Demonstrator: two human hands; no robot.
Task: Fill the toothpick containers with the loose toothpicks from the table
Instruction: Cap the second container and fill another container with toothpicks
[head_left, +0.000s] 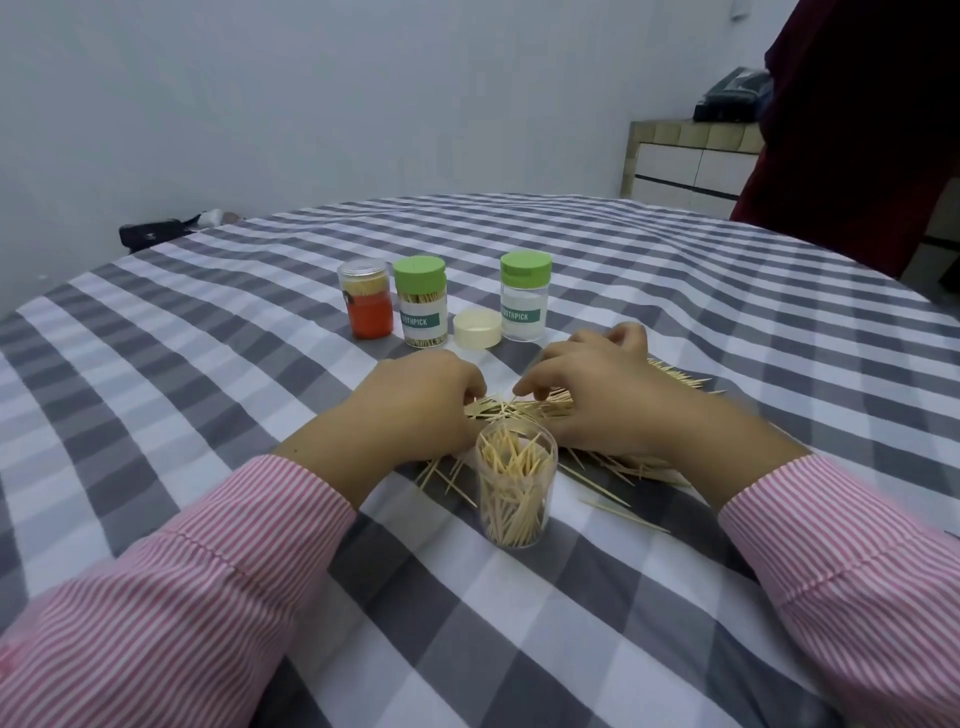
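An open clear container (515, 488), partly filled with toothpicks, stands upright near me. Behind it lies a pile of loose toothpicks (524, 408) spread on the checked cloth. My left hand (415, 405) rests on the pile's left side with fingers curled down onto the toothpicks. My right hand (597, 395) lies over the pile's right side, its fingers curled and pinching at toothpicks. Further back stand a full green-lidded toothpick container (421, 301), an empty-looking green-lidded container (524, 296) and an orange-labelled container (365, 299) with a clear lid.
A cream lid (478, 327) lies between the two green-lidded containers. The grey and white checked tablecloth (208, 364) covers the table. A dark bag (156, 232) sits past the far left edge; a cabinet (691, 161) stands at the back right.
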